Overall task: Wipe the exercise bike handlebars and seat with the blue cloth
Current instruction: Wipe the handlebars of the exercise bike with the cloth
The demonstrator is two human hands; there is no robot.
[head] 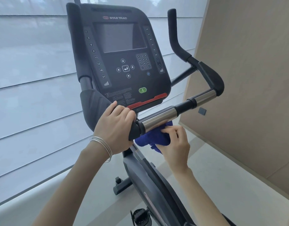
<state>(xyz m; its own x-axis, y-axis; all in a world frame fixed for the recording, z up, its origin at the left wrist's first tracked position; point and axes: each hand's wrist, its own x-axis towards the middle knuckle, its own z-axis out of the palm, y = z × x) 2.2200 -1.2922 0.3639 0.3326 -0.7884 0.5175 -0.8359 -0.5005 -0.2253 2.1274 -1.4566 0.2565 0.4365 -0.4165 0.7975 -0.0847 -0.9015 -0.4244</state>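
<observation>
The exercise bike's handlebar runs from lower centre up to the right, with chrome sections and black grips, then bends upward at the far right. My left hand, with thin bracelets on the wrist, is closed over the black middle of the bar just below the console. My right hand holds the bunched blue cloth pressed against the underside of the chrome section. The seat is out of view.
The black console with screen and keypad rises straight ahead. Window blinds fill the left; a beige wall panel stands close on the right. The bike frame and a pedal lie below on the pale floor.
</observation>
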